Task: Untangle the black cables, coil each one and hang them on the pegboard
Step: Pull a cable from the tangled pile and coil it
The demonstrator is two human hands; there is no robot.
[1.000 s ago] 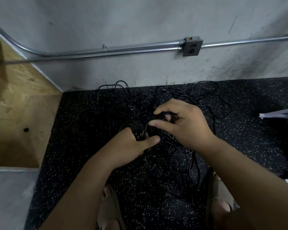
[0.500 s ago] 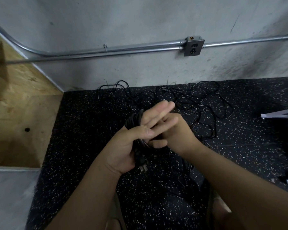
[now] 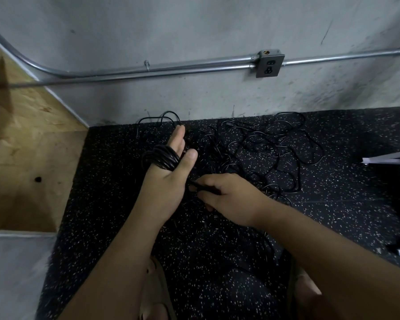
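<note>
While beside tangle (image 3: pixel 270 155), coil (image 3: pixel 163 158) round fingers (image 3: pixel 177 138)

Metal conduit (image 3: pixel 171 70) and outlet box (image 3: pixel 269 63) cross the grey wall (image 3: pixel 194 31).

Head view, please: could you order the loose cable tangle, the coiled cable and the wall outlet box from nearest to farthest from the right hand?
1. Loose cable tangle: on the floor, right beside the right hand, which pinches a strand.
2. Coiled cable: to its left, wrapped round the left hand.
3. Wall outlet box: up on the wall, beyond.
</note>
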